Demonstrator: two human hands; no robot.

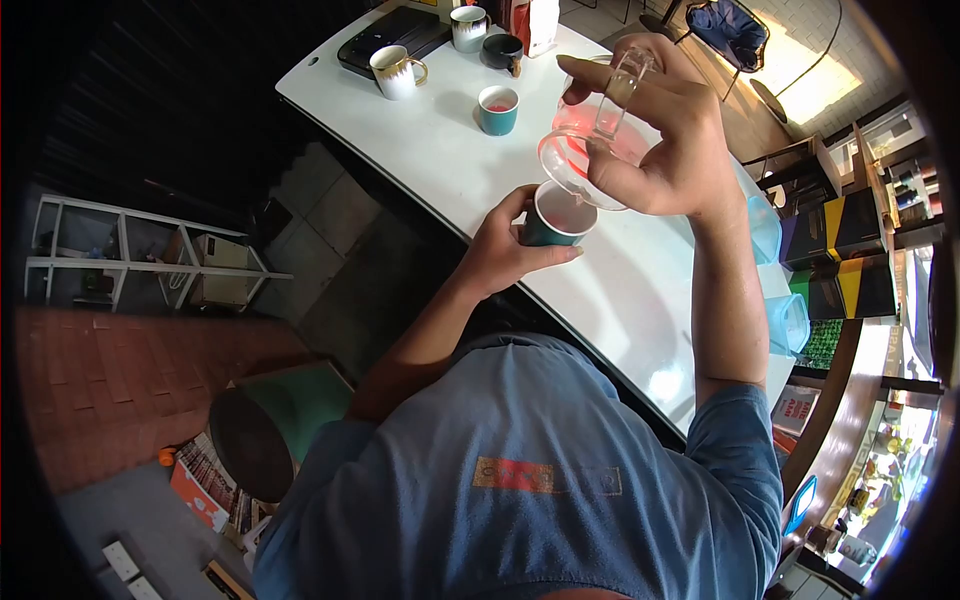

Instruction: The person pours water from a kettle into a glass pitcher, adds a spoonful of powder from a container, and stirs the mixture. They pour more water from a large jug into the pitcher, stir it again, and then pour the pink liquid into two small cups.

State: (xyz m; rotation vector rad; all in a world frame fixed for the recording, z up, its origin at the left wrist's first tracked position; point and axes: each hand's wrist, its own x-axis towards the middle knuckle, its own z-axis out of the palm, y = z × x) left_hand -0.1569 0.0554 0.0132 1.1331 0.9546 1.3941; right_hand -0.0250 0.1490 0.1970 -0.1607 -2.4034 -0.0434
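My left hand is closed around a small teal paper cup with a white inside, held upright near the table's front edge. My right hand grips the handle of a clear glass pitcher with pink-red liquid in it. The pitcher is tilted, and its lip is just above the cup's opening. The cup's inside looks pinkish; how full it is cannot be made out. Farther back on the table stands another teal cup with some reddish liquid inside.
The white table also holds a white-and-brown mug, a second mug, a black cup, a black flat device and a red-and-white bag. Light-blue containers line the right edge.
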